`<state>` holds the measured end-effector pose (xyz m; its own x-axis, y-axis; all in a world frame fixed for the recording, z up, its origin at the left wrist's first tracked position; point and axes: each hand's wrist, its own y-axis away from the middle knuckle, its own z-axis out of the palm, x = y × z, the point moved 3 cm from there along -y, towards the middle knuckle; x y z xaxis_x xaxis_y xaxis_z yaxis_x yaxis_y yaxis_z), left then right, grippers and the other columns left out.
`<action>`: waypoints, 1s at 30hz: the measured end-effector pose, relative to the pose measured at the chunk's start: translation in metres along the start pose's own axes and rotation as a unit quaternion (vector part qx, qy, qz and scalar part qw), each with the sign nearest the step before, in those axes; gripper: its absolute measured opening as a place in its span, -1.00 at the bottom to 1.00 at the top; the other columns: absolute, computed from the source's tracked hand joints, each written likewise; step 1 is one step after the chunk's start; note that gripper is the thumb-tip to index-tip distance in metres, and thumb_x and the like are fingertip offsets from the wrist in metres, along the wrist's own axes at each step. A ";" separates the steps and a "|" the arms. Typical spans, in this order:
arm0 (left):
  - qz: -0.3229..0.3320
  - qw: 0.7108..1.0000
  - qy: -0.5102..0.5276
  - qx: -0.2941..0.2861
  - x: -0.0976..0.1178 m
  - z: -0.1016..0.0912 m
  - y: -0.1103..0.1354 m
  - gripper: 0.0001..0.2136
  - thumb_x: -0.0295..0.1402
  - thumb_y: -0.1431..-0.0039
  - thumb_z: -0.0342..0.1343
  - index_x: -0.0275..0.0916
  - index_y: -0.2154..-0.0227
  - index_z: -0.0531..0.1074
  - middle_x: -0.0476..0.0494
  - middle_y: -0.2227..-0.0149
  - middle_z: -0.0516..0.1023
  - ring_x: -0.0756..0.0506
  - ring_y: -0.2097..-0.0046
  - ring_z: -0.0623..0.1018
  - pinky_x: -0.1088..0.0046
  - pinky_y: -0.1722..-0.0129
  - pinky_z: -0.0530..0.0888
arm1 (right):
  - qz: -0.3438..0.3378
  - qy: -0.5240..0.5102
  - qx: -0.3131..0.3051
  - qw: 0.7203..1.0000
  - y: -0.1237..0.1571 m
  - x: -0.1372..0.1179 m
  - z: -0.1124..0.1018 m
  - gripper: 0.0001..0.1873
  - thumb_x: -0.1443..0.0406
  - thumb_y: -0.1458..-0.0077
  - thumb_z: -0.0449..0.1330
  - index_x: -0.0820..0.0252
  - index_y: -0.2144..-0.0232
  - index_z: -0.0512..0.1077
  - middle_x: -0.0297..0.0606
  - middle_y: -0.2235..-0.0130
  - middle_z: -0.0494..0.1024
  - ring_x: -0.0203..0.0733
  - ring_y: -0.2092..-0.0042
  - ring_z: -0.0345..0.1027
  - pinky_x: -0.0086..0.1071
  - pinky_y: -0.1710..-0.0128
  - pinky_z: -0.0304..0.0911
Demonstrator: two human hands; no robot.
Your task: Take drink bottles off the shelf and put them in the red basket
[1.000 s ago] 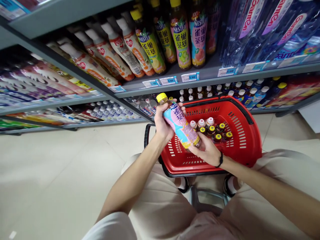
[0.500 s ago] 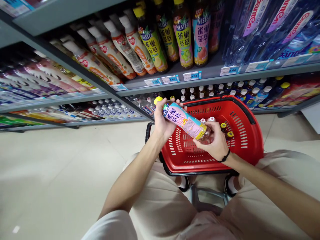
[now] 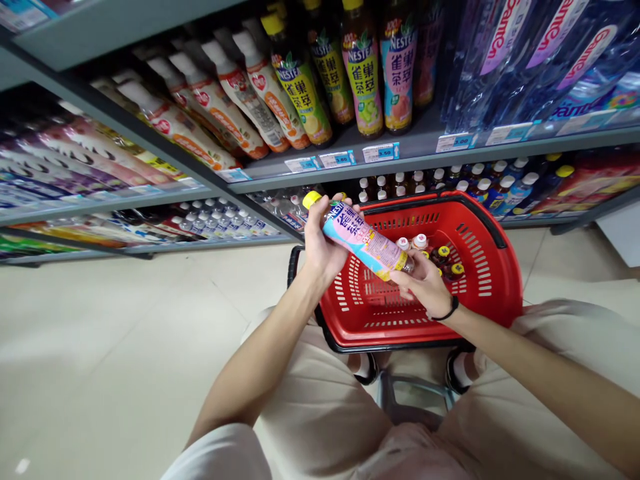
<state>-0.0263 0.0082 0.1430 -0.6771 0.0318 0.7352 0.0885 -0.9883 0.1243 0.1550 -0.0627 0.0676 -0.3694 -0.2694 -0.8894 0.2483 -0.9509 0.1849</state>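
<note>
A pink and blue iced tea bottle [image 3: 367, 243] with a yellow cap lies slanted between my hands, cap end to the upper left. My left hand [image 3: 324, 243] is closed round its upper part, near the cap. At the lower end, the fingers and thumb of my right hand [image 3: 425, 283] are closed on the bottle's base. Beneath the bottle stands a red shopping basket [image 3: 500, 293] with slotted walls. Inside it, partly behind my right hand, are several small bottles [image 3: 443, 255] with yellow or white caps.
Ahead runs a grey shelf [image 3: 320, 170] with price tags. Iced tea bottles [image 3: 303, 87], white-capped orange-labelled bottles [image 3: 245, 93] and wrapped water packs [image 3: 530, 67] stand on it. More bottles fill the lower shelf. A grey stool [image 3: 417, 393] shows between my legs; pale floor tiles [image 3: 100, 347] lie left.
The bottle has been turned about its length, so its label shows a different part. My right hand's fingers have shifted round the base. The view has moved slightly.
</note>
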 end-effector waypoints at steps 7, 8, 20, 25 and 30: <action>-0.013 1.000 -0.013 0.014 0.000 0.004 0.003 -0.77 -0.15 -0.17 0.29 -0.18 0.24 0.53 -0.07 0.24 0.63 -0.14 0.08 0.66 0.26 -0.08 0.60 | 0.207 -0.128 -0.079 0.967 0.005 0.005 0.011 -0.23 -0.33 0.16 0.39 0.22 0.29 0.42 -0.29 0.49 0.53 -0.44 0.68 0.06 -0.52 0.73 -0.07; -0.016 1.000 -0.013 0.009 0.000 0.005 0.004 -0.78 -0.15 -0.16 0.29 -0.18 0.25 0.52 -0.07 0.24 0.63 -0.14 0.05 0.66 0.26 -0.09 0.60 | 0.225 -0.140 -0.090 0.960 0.005 0.005 0.011 -0.23 -0.35 0.10 0.32 0.23 0.29 0.43 -0.28 0.51 0.54 -0.42 0.70 0.06 -0.52 0.74 -0.09; -0.028 0.998 -0.060 0.009 -0.004 0.004 0.002 -0.78 -0.21 -0.09 0.34 -0.22 0.30 0.51 -0.04 0.31 0.62 -0.14 0.08 0.69 0.28 -0.07 0.61 | 0.347 -0.127 -0.156 0.916 0.009 0.031 0.010 0.03 -0.36 -0.18 -0.56 0.21 0.47 0.40 -0.31 0.72 0.24 -0.29 0.75 -0.04 -0.40 0.71 -0.11; -0.001 0.978 -0.208 0.019 -0.017 -0.005 0.001 -0.73 -0.26 0.06 0.41 -0.28 0.31 0.57 -0.10 0.36 0.66 -0.15 0.20 0.69 0.32 0.08 0.61 | 0.303 0.160 -0.078 0.936 0.017 0.067 0.016 -0.36 0.03 -0.41 -0.51 0.15 0.33 0.26 -0.34 0.59 0.35 -0.30 0.67 0.09 -0.46 0.64 -0.02; 0.090 0.890 -0.443 -0.055 -0.033 -0.008 0.007 -0.86 -0.30 -0.07 0.33 -0.28 0.41 0.61 -0.12 0.34 0.68 -0.11 0.24 0.65 0.43 0.17 0.53 | 0.252 0.291 -0.195 0.902 0.032 0.084 0.034 -0.86 0.41 -0.21 0.06 0.18 0.39 0.37 -0.45 0.62 0.41 -0.34 0.63 0.22 -0.49 0.55 0.09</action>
<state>-0.0094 -0.0010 0.1146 0.1862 -0.0724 0.9798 0.0319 -0.9963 -0.0797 0.1018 -0.1205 0.0130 0.3823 -0.4189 -0.8236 0.5917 -0.5737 0.5664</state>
